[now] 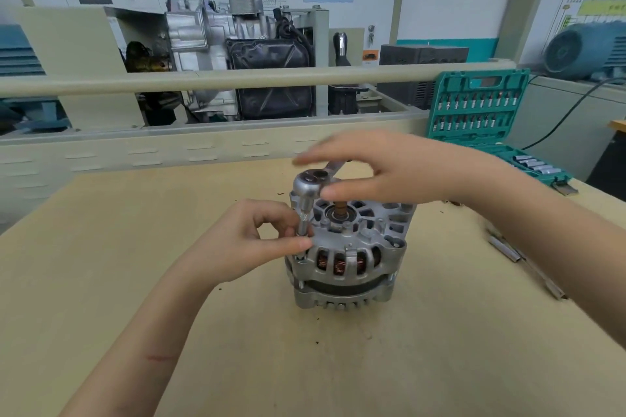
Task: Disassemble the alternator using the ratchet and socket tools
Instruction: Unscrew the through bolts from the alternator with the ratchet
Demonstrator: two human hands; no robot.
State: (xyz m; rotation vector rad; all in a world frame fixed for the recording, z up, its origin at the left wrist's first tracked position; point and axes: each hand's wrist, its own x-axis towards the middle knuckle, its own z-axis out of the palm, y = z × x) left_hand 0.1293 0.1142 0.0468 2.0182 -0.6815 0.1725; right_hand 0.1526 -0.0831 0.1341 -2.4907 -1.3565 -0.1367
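Cast-alu alternator (349,247) stands on end mid-table (169,315), shaft up, a bit nearer the far edge than the near one. Standing it this way puts the housing bolts pointing up, so the tool can drop straight onto them.

Ratchet (310,184) w/ its socket ext. (304,218) stands vertical on the alternator's left rim, looks seated on a through-bolt there. The bolt head itself is hidden by the fingers.

Left hand (250,240): thumb and fingertips pinching the ext. low down, right by the housing. Prob. steadying it so the socket stays square on the bolt and doesn't cam off.

Right hand (382,169): hovering over the ratchet head, fingers fairly straight and spread, blurred. The handle pokes out behind it toward the far edge. Can't tell if it's touching the head or closing on it; no grip visible. My read: it's going for the handle to swing, or thumbing the head.

Green socket case (481,112) stands open at the far right corner, in arm's reach for swapping sizes. Loose metal tools (504,249) lie along the right edge, parked clear of the work.

Stage: early. Both housing halves are together, nothing off yet.
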